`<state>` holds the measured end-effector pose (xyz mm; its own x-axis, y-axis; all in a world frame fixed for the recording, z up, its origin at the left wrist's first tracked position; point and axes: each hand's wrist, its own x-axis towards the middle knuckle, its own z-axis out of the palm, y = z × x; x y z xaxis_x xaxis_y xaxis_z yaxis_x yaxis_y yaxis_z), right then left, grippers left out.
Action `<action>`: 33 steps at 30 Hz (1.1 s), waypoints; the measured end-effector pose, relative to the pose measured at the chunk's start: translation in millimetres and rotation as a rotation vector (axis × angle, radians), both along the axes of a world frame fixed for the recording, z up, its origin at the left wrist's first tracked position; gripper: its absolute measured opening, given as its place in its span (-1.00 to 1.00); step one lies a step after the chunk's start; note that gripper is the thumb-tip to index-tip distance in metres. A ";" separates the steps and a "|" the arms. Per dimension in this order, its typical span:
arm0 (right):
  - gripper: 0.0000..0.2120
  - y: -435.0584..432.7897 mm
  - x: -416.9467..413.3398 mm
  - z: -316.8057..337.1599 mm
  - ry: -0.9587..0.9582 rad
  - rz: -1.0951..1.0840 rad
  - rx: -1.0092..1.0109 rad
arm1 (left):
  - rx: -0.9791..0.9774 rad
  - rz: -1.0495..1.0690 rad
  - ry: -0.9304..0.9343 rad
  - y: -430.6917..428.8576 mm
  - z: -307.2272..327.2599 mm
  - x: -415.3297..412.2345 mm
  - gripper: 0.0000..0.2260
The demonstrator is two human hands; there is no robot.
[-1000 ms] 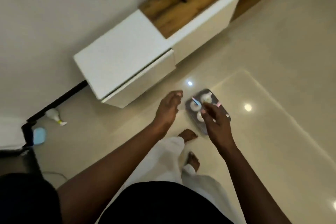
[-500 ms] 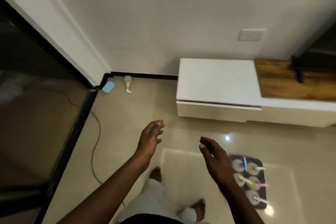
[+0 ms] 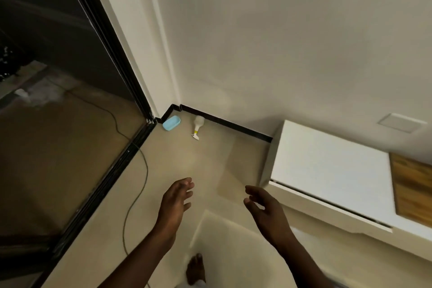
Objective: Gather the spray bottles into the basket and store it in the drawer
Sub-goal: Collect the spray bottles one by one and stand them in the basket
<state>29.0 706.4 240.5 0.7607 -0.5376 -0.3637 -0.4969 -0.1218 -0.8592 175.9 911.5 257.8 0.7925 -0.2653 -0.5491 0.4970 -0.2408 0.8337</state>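
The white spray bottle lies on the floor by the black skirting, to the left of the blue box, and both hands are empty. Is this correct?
Not quite. The head view shows the spray bottle right of the blue box, not left. The rest holds: it lies on the floor by the black skirting, and the left hand and right hand are empty.

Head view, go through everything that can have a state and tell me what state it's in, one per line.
Left hand: open, empty, fingers relaxed.
Right hand: open, empty, fingers loosely curled.
Spray bottle: lying on its side on the floor by the skirting.
Blue case: on the floor in the corner; open or closed, cannot tell.
Drawer: not pulled out; thin dark gap along its top.
Cable: slack on the floor.
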 end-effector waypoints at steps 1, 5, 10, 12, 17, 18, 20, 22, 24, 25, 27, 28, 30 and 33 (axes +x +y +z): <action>-0.70 -3.1 17.5 0.2 0.004 0.017 -0.012 | 0.002 0.003 0.005 -2.4 -1.4 14.6 -0.74; -0.68 -17.9 80.3 0.9 0.020 0.081 -0.045 | -0.009 0.025 0.015 -20.4 -5.7 63.9 -0.74; -0.66 -53.0 160.1 -7.5 0.018 0.186 -0.049 | -0.036 0.079 0.031 -57.3 -13.6 124.1 -0.74; -0.65 -74.6 195.0 -12.2 0.016 0.232 -0.042 | -0.031 0.118 0.033 -75.2 -16.3 150.2 -0.74; -0.59 -132.8 277.5 -14.2 0.045 0.408 -0.085 | 0.002 0.242 0.050 -118.5 -14.6 205.7 -0.74; -0.59 -144.6 294.6 -15.2 0.043 0.455 -0.096 | -0.002 0.266 0.048 -126.3 -15.1 214.7 -0.73; -0.60 -166.4 330.1 -19.2 0.052 0.530 -0.127 | -0.009 0.303 0.049 -142.3 -16.8 233.3 -0.73; -0.60 -184.4 369.4 -24.8 0.085 0.587 -0.141 | -0.008 0.370 0.087 -156.2 -21.3 254.5 -0.72; -0.60 -195.7 405.5 -30.7 0.108 0.644 -0.151 | -0.024 0.431 0.116 -166.3 -28.5 272.1 -0.72; -0.61 -200.6 425.9 -36.1 0.118 0.669 -0.160 | -0.029 0.457 0.127 -171.3 -34.8 282.9 -0.71; -0.61 -206.3 457.5 -40.0 0.131 0.709 -0.196 | -0.037 0.506 0.163 -178.1 -40.7 300.1 -0.70; -0.60 -208.9 479.4 -44.6 0.148 0.751 -0.211 | -0.050 0.546 0.189 -180.7 -48.9 313.5 -0.70; -0.58 -213.7 517.0 -52.6 0.172 0.832 -0.246 | -0.068 0.599 0.238 -186.3 -67.1 336.3 -0.70; -0.57 -220.4 576.0 -64.3 0.223 0.941 -0.303 | -0.077 0.660 0.310 -197.5 -97.0 370.9 -0.71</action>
<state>605.0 486.0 176.1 0.8542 0.1519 -0.4973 -0.2324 -0.7440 -0.6265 546.8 714.0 160.8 0.6119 0.1665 -0.7732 0.7343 0.2436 0.6336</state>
